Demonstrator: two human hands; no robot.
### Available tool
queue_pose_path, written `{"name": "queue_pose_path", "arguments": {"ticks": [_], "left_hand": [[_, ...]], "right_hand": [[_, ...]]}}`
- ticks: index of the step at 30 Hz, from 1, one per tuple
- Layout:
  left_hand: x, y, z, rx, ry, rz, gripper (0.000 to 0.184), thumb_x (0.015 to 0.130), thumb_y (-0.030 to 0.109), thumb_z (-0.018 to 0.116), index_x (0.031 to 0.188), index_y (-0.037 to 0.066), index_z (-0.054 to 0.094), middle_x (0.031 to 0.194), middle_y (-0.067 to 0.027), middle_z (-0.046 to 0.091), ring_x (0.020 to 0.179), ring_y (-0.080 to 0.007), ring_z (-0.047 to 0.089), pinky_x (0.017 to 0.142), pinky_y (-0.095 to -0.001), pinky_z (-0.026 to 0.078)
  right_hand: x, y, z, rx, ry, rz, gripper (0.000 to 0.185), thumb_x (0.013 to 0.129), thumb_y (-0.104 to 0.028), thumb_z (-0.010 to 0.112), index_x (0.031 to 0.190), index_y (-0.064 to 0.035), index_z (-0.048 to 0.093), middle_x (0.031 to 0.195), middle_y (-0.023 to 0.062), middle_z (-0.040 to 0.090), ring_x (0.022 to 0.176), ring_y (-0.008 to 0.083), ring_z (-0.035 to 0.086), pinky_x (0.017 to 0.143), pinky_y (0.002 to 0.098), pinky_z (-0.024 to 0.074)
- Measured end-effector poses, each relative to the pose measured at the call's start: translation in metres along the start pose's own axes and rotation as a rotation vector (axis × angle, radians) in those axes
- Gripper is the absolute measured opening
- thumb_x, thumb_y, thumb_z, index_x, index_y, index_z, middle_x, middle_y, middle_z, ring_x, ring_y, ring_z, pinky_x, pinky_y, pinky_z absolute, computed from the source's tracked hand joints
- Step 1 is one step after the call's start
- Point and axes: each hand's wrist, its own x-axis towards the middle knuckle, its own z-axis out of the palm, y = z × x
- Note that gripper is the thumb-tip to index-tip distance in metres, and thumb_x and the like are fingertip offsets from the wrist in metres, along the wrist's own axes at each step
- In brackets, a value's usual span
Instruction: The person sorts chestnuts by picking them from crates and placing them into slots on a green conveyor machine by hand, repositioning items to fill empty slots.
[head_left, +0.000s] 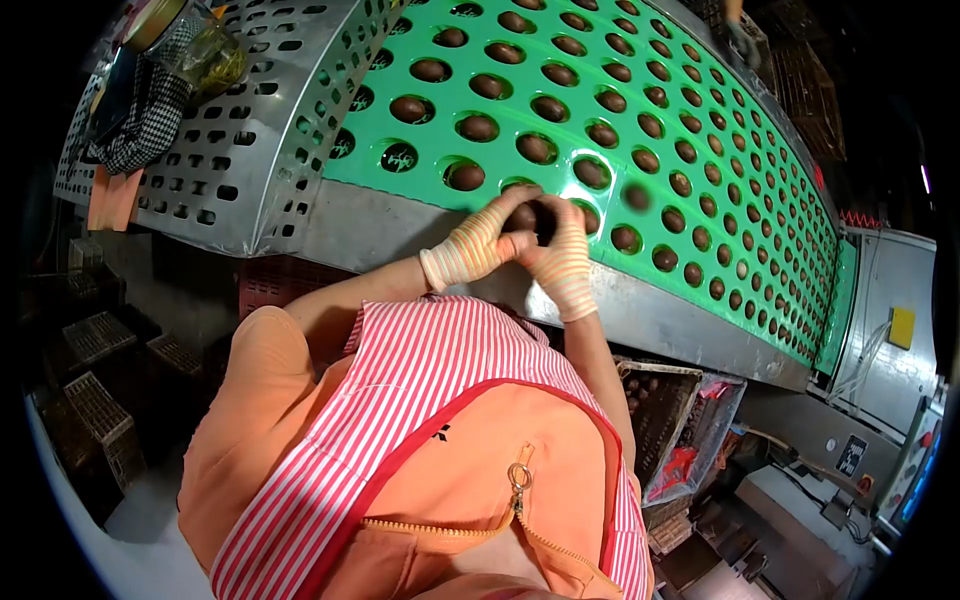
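My left hand (468,250) and my right hand (562,262), both in striped gloves with bare fingertips, meet at the near edge of a green perforated belt (400,178). Their fingers curl round a dark brown egg-like thing (522,219); the fingers partly hide it, and I cannot tell whether there is more than one. Similar brown egg-like things (536,149) sit in most of the belt's round holes. A few holes at the left end (398,156) show only dark metal beneath. Right of my hands, a blurred brown round thing (636,197) appears over the belt.
A slotted metal cover (290,120) adjoins the belt at left, carrying a jar (205,55) and a checked cloth (150,125). Below right stand crates (650,425), one holding more brown things. At the top right, another person's gloved hand (742,45) shows.
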Motion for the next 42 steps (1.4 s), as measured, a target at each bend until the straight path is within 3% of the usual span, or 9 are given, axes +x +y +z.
{"name": "queue_pose_path", "arguments": {"ticks": [3,7,12,21,27,28,31,38,42], "left_hand": [[-0.008,0.0,-0.034,-0.132,0.135,-0.193,0.045,0.095,0.022,0.059,0.135,0.005,0.046,0.092,-0.0032,0.053,0.088,-0.0127,0.054,0.081,-0.0303,0.05],[-0.007,-0.008,-0.118,1.2,0.196,-0.147,0.054,0.088,0.024,0.059,0.139,0.015,0.047,0.122,-0.0114,0.054,0.111,-0.028,0.054,0.096,-0.0427,0.043],[-0.015,-0.033,-0.117,1.537,0.134,-0.153,0.053,0.087,0.029,0.059,0.138,0.019,0.048,0.131,-0.0097,0.05,0.118,-0.0328,0.048,0.099,-0.0451,0.041],[0.032,-0.038,-0.054,1.353,-0.287,-0.06,0.026,0.079,0.017,0.06,0.103,0.013,0.067,0.109,-0.0029,0.059,0.106,-0.0276,0.053,0.089,-0.0445,0.045],[0.038,0.006,0.018,-0.454,-0.114,-0.352,0.047,0.1,0.025,0.048,0.139,0.0,0.044,0.12,-0.0082,0.057,0.117,-0.0204,0.051,0.103,-0.0329,0.039],[0.04,-0.003,0.02,-0.211,-0.187,-0.13,0.05,0.1,0.03,0.05,0.138,-0.002,0.042,0.117,-0.0051,0.056,0.11,-0.019,0.056,0.102,-0.0329,0.041],[0.043,-0.002,0.031,-1.097,-0.039,-0.615,0.041,0.099,0.029,0.05,0.132,0.004,0.047,0.113,-0.0033,0.057,0.103,-0.015,0.054,0.1,-0.0332,0.041],[0.068,-0.009,0.048,-0.859,-0.399,-0.611,0.08,0.083,0.029,0.076,0.145,0.003,0.033,0.117,-0.0024,0.058,0.103,-0.0135,0.057,0.086,-0.0297,0.049],[0.116,0.014,0.024,-0.369,-0.364,-0.533,0.065,0.081,0.024,0.078,0.135,0.006,0.048,0.107,0.0005,0.061,0.095,-0.0123,0.058,0.081,-0.0308,0.051]], "right_hand": [[0.006,0.008,0.022,0.348,-0.067,-0.04,0.048,0.074,-0.016,0.08,0.116,-0.0085,0.057,0.104,0.01,0.058,0.09,0.0211,0.058,0.077,0.0329,0.0523],[0.014,-0.015,-0.001,0.748,-0.185,0.404,0.032,0.086,-0.004,0.066,0.117,-0.0072,0.058,0.089,0.0008,0.061,0.063,0.0074,0.054,0.046,0.0206,0.0405],[0.021,-0.016,-0.008,0.756,-0.036,0.545,0.046,0.085,-0.013,0.069,0.127,-0.0076,0.052,0.097,0.0044,0.061,0.068,0.0104,0.056,0.051,0.0235,0.0445],[-0.002,0.009,-0.034,1.032,0.138,0.566,0.054,0.085,-0.019,0.071,0.13,-0.0008,0.049,0.1,0.0101,0.059,0.067,0.0178,0.058,0.053,0.0296,0.0492],[0.004,0.017,-0.018,0.5,0.155,0.15,0.042,0.098,-0.026,0.056,0.13,0.0015,0.052,0.101,0.0099,0.063,0.094,0.0173,0.057,0.088,0.0306,0.0463],[0.004,0.011,-0.015,0.462,0.196,0.174,0.043,0.099,-0.026,0.055,0.132,0.0013,0.052,0.104,0.0099,0.062,0.094,0.0184,0.057,0.089,0.0315,0.0458],[0.009,0.003,-0.018,0.625,0.46,0.298,0.04,0.101,-0.022,0.049,0.135,-0.0011,0.049,0.11,0.0081,0.056,0.086,0.014,0.053,0.076,0.026,0.0466],[0.001,0.02,-0.024,0.139,0.304,0.057,0.048,0.101,-0.025,0.041,0.143,-0.0019,0.04,0.134,0.016,0.052,0.103,0.0233,0.057,0.09,0.0387,0.0458],[0.016,0.003,-0.029,0.589,0.426,0.18,0.053,0.1,-0.026,0.047,0.146,-0.0025,0.035,0.138,0.0167,0.048,0.114,0.0252,0.052,0.099,0.039,0.0406]]}}
